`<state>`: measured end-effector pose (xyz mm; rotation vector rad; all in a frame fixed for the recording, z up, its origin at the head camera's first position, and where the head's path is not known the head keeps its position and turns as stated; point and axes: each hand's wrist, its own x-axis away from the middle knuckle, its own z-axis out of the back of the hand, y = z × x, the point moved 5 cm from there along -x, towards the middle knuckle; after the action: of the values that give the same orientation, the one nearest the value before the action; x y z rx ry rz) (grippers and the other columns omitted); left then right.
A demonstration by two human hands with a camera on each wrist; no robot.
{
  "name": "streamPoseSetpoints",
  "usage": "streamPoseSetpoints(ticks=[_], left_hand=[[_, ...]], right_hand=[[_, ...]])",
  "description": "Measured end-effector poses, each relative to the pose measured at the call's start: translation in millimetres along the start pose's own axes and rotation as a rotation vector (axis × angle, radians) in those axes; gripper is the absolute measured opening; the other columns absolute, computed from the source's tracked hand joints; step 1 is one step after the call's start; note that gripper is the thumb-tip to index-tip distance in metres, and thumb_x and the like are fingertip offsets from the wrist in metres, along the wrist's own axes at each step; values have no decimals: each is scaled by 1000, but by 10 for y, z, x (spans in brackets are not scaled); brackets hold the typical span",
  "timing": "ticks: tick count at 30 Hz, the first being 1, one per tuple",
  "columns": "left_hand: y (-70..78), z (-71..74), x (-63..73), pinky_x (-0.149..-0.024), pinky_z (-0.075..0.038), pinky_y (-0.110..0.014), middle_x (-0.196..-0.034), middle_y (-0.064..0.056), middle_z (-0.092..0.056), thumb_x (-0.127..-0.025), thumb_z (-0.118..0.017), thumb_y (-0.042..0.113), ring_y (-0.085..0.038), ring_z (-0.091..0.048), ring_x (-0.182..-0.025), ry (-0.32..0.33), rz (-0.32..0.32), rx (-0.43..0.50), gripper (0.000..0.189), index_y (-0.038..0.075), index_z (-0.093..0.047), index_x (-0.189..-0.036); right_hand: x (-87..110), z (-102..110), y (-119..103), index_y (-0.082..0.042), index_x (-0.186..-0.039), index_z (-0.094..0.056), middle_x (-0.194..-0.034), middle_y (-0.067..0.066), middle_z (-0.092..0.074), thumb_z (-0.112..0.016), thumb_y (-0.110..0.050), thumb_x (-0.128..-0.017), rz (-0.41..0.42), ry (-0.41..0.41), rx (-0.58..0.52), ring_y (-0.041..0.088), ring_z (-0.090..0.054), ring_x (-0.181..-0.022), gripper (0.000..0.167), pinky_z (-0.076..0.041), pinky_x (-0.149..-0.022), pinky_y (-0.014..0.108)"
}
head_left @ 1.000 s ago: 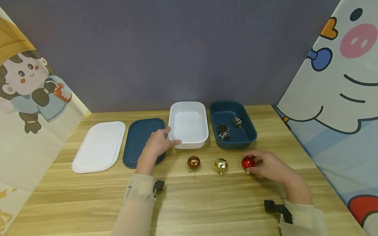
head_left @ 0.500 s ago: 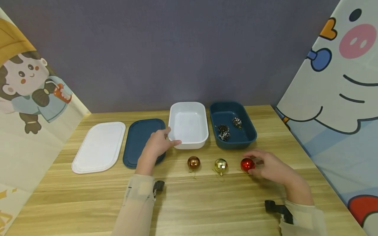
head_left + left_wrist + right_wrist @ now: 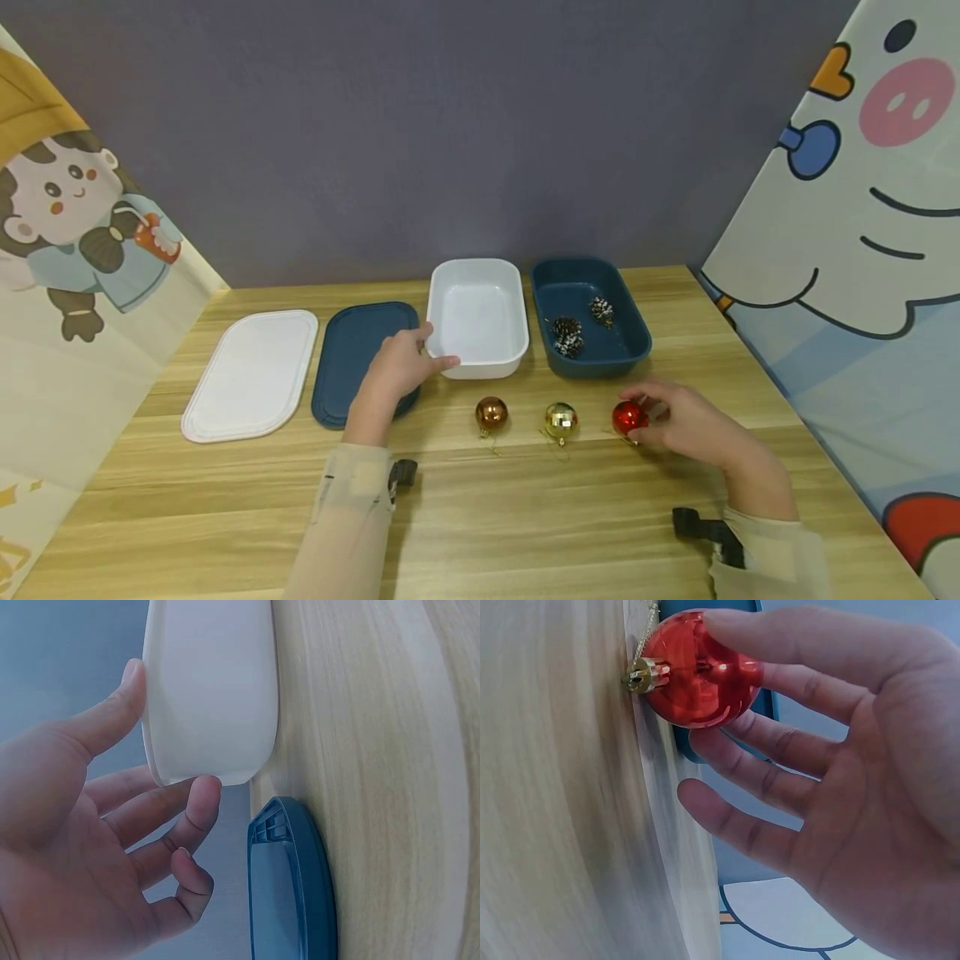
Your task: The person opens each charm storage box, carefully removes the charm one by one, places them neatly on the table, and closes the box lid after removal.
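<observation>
My left hand (image 3: pixel 401 362) holds the near left corner of a white plastic container (image 3: pixel 483 321). Seen from the left wrist, the thumb lies at the container's rim and the fingers bend along its side. To the right, my right hand (image 3: pixel 688 423) grips a red Christmas ball (image 3: pixel 627 418), thumb on one side and fingers on the other. In the right wrist view the shiny ball (image 3: pixel 705 682) shows its gold cap and string. Left of it on the table lie a faceted gold ball (image 3: pixel 561 422) and a brown ball (image 3: pixel 491 413).
A dark blue container (image 3: pixel 600 367) with several snowy pine cones (image 3: pixel 602 312) stands beside the white one. Flat on the table to the left lie a dark blue lid (image 3: pixel 356 346) and a white lid (image 3: pixel 251 375). A grey wall (image 3: pixel 480 133) rises behind.
The red ball has turned slightly in my right hand's fingers and stays in nearly the same place. My left hand keeps still at the white container.
</observation>
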<state>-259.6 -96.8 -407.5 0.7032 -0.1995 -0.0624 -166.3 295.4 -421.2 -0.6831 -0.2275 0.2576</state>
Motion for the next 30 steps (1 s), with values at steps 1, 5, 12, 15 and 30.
streamPoseSetpoints(ticks=[1,5,12,15,30], left_hand=[[-2,-2,2,-120,-42,-65,-158,-22,-55,-95,-79,50,-47,-44,-151,1,1,2,91,10,-38,-166],[-2,-6,10,-120,-42,-64,-157,-22,-56,-94,-80,49,-46,-45,-151,5,2,9,91,10,-39,-165],[-1,-4,-7,-119,-43,-64,-156,-23,-56,-95,-79,49,-47,-47,-149,5,-7,-4,90,9,-39,-165],[-7,-4,-14,-118,-44,-64,-156,-24,-57,-95,-79,50,-47,-48,-148,6,-10,-6,91,8,-39,-165],[-6,-5,-10,-120,-42,-64,-156,-23,-56,-94,-80,50,-47,-45,-150,7,-3,4,91,10,-39,-165]], right_hand=[[0,0,-1,-2,-136,-66,-120,13,-69,-90,-17,-85,0,2,4,23,-67,-100,58,-58,-78,26],[-1,0,0,-2,-136,-67,-120,12,-69,-91,-20,-85,1,12,17,23,-67,-102,59,-59,-80,30],[-14,7,3,-3,-135,-67,-118,10,-70,-91,-23,-86,6,26,26,23,-66,-105,58,-60,-86,35],[-17,9,5,-3,-135,-67,-118,10,-70,-91,-23,-86,3,28,23,24,-66,-107,58,-60,-88,37],[17,40,-29,-4,-135,-68,-131,15,-69,-86,-25,-91,45,75,48,33,-65,-117,51,-59,-96,53]])
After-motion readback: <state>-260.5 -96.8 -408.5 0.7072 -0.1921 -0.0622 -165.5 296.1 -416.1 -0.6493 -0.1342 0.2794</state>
